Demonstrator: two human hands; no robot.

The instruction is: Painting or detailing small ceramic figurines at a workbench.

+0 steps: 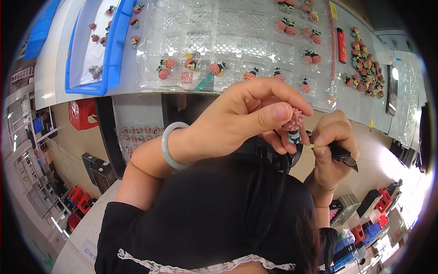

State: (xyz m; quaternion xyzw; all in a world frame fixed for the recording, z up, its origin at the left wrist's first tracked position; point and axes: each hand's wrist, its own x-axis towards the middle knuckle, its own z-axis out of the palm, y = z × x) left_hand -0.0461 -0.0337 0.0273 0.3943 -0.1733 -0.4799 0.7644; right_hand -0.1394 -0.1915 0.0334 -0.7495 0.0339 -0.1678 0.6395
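My left hand (251, 118), with a pale green bangle (169, 145) on its wrist, pinches a small figurine (293, 123) between thumb and fingers. The figurine has a bumpy pink top and a dark and teal lower end. Close to its right, my right hand (335, 144) is closed around a slim black tool (343, 156) whose exact kind I cannot make out. A small pale tip shows at the right fingertips, near the figurine but apparently apart from it. Both hands are raised in front of the table's near edge.
A clear plastic tray (219, 43) with several similar figurines covers the middle of the table. At left stands a blue bin (112, 75) holding more. A pile of figurines (367, 68) lies at right, beside a red and black object (341, 45). A red container (82, 114) is below, left.
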